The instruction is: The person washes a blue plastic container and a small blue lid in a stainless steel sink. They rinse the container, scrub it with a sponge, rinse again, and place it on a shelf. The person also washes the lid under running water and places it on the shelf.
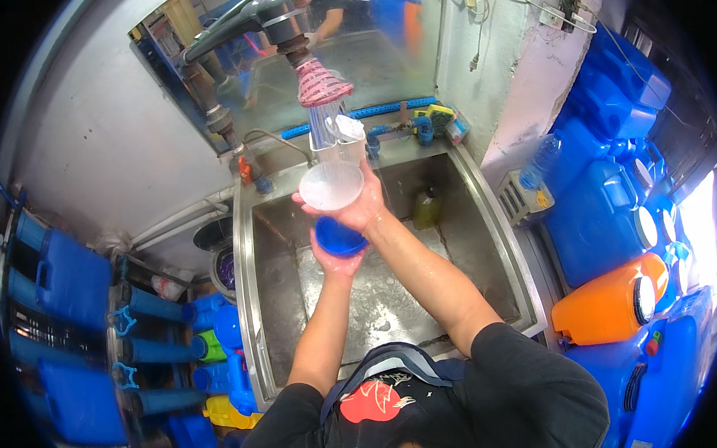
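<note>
My right hand (pixel 369 203) holds a round, whitish translucent cup or lid (pixel 331 185), its wide face tilted up toward me. Just below it, my left hand (pixel 338 265) grips a round blue cap or shallow bowl (pixel 340 234) from underneath. Both are over the metal sink (pixel 378 320), near its back edge. Above them a grey pipe faucet (pixel 279 20) ends in a pink wrapped cloth (pixel 322 83), and water seems to stream down from it. A clear and white container (pixel 346 137) stands behind my right hand, partly hidden.
A greenish bottle (pixel 427 208) stands inside the sink at the back right. Sponges (pixel 441 110) sit on the back ledge by a blue pipe. Blue jugs (pixel 603 215) and an orange jug (pixel 602 304) crowd the right side; more blue containers (pixel 74 269) are racked at left.
</note>
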{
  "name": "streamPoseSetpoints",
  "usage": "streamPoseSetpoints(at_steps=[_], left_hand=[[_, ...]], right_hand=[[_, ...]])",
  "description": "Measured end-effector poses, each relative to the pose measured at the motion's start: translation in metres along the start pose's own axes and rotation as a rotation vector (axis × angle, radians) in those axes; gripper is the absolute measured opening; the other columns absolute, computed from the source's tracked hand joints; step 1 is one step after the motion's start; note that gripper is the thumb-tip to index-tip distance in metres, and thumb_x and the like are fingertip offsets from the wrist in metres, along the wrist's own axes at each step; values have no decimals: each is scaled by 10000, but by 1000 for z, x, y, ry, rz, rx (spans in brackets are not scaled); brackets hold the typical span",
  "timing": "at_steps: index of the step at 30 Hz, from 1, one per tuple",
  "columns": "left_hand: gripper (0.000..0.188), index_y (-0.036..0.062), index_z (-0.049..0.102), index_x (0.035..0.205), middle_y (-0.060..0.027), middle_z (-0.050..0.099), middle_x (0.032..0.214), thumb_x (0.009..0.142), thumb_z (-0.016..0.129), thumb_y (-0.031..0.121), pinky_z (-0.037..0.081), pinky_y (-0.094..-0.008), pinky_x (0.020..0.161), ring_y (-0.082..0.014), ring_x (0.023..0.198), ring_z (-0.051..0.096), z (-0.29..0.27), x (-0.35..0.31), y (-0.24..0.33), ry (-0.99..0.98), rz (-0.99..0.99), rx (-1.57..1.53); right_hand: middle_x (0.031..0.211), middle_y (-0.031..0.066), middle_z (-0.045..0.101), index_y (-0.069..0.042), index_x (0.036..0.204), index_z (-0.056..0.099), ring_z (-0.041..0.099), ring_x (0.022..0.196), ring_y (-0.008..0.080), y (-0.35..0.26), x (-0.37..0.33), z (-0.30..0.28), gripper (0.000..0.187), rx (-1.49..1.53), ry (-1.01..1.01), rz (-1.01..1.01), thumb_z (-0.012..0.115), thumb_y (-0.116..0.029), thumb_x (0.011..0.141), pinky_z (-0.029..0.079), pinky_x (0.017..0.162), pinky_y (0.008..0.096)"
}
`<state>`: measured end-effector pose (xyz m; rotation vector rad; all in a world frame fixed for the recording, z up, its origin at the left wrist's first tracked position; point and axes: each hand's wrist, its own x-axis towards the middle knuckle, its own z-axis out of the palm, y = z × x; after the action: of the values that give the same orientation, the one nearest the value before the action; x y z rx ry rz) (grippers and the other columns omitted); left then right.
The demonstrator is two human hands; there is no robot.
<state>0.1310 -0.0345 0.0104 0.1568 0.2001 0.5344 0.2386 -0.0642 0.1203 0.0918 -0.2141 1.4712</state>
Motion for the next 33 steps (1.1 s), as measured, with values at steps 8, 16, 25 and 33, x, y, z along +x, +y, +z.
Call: streamPoseSetpoints(at_steps=[8, 16, 25, 33], left_hand=[[735, 245, 470, 1398, -107, 479, 1427, 839, 429, 721, 383, -615, 1024, -373, 1299, 450, 28, -5, 3, -31, -34, 47], [781, 83, 365, 1474, -186, 406, 1477, 914, 446, 621, 258, -487, 1151, -382, 1361, 372, 47, 27, -8, -190, 139, 524], [390, 78, 609, 1172, -168, 590, 1155, 918, 587, 373, 435, -434, 921, -368, 1076, 560, 32, 26, 29, -84, 707, 1976], [339, 28, 658, 845, -56, 634, 697, 996, 524, 301, 486, -320, 624, -131, 635, 596, 3, 83, 95, 329, 645, 1396]], right_hand=[[1416, 290, 429, -78, 1486, 331, 486, 1215, 523, -10, -2, 21, 905, -1211, 231, -389, 558, -640, 814, 419, 971, 624], [1365, 220, 483, -123, 1466, 388, 485, 1239, 378, 8, -28, -40, 794, -1623, 613, -392, 576, -573, 840, 372, 1063, 461], [1145, 120, 656, -149, 1202, 602, 644, 1023, 304, 13, -45, -72, 550, -277, 441, 4, 437, -583, 909, 522, 884, 529], [1309, 110, 548, -64, 1413, 417, 542, 1169, 284, 22, -39, -36, 761, -819, 380, -202, 720, -426, 817, 439, 1014, 409]])
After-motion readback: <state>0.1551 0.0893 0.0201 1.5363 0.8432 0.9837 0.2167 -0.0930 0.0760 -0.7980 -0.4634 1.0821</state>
